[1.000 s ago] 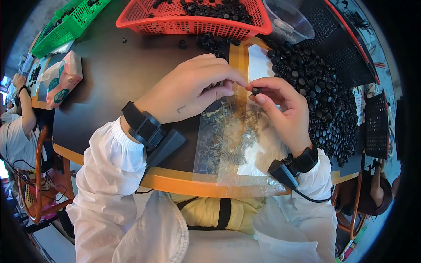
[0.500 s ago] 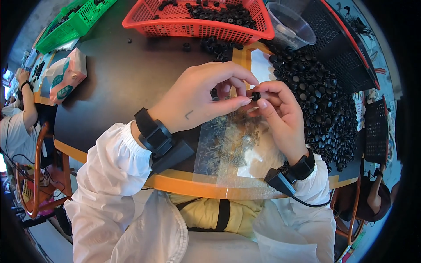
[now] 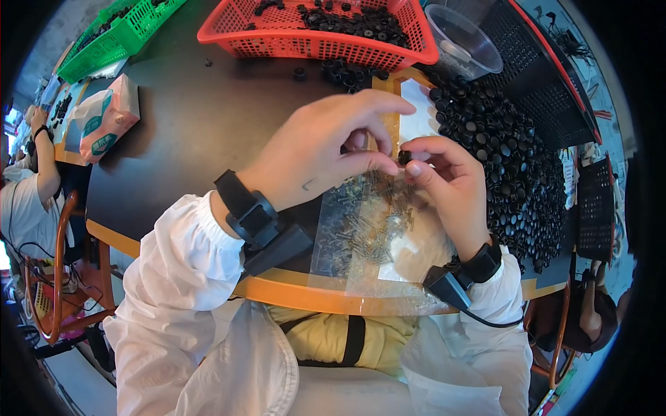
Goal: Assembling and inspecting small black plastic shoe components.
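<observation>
Pinching one small black cap [image 3: 404, 157], two hands: left hand [image 3: 320, 154], right hand [image 3: 449, 182].

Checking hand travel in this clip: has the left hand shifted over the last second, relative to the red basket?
Yes. The left hand has risen toward the red basket; its fingertips now meet the right hand at a small black part, nearer the basket's front wall than before.

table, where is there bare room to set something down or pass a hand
The table is bare between the tissue pack, the red basket and the left hand. It is crowded right of the right hand: the pile of black caps. The screws on clear plastic fill the near edge.
</observation>
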